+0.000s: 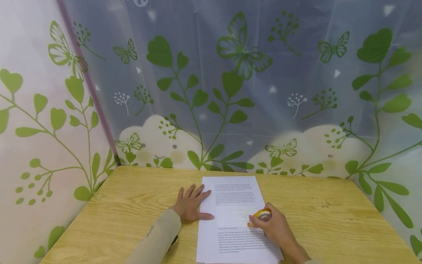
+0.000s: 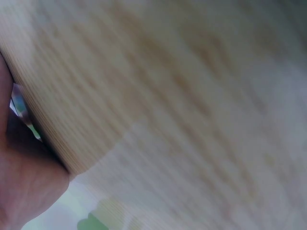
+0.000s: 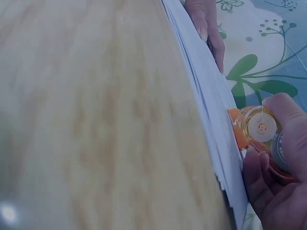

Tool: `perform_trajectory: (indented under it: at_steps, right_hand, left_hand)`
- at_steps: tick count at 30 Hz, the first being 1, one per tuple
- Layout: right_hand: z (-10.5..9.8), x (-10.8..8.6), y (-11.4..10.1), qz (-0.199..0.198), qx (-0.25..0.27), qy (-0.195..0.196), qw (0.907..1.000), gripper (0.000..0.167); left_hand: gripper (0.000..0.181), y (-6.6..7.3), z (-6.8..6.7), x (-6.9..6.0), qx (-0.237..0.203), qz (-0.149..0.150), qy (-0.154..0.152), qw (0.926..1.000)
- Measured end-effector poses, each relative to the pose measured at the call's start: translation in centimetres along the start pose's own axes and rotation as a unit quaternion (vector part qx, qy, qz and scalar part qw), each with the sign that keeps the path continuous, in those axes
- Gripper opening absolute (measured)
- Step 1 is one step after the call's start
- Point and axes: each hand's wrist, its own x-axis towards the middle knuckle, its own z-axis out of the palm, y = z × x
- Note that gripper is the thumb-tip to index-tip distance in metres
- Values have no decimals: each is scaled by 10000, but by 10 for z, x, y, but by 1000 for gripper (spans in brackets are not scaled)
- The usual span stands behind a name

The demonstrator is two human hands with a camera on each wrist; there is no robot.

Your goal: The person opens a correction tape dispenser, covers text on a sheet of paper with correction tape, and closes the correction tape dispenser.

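A stack of white printed paper point(image 1: 227, 216) lies on the table, with paragraphs at the top and bottom and a pale, mostly blank band between them. My left hand point(image 1: 189, 208) rests with fingers spread, its thumb and fingertips on the sheet's left edge. Only part of the left hand point(image 2: 33, 191) shows in the left wrist view. My right hand point(image 1: 277, 227) grips an orange correction tape dispenser point(image 1: 265, 216) over the right side of the band. In the right wrist view, the dispenser's point(image 3: 261, 125) orange end meets the paper; its clear case shows the reels inside.
The wood-grain table point(image 1: 329, 216) extends to both sides of the paper. A curtain point(image 1: 211, 95) printed with green leaves and butterflies hangs behind the table and along its sides. Several sheets' edges point(image 3: 204, 105) fan slightly along one side of the stack.
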Motion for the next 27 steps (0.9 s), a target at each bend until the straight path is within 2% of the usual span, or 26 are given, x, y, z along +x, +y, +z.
perform_trajectory:
  at_steps: [19, 23, 27]
  right_hand:
    - [-4, 2, 1, 175, 271, -193, 9993, 44]
    - [-6, 4, 8, 254, 611, -163, 9977, 45]
    - [-8, 4, 15, 421, 1206, 12, 9918, 50]
  left_hand:
    - [94, 0, -2, -1, 139, -5, -11, 9999]
    - [95, 1, -2, 0, 130, -9, 5, 9999]
    - [96, 0, -1, 0, 97, -13, -28, 9999]
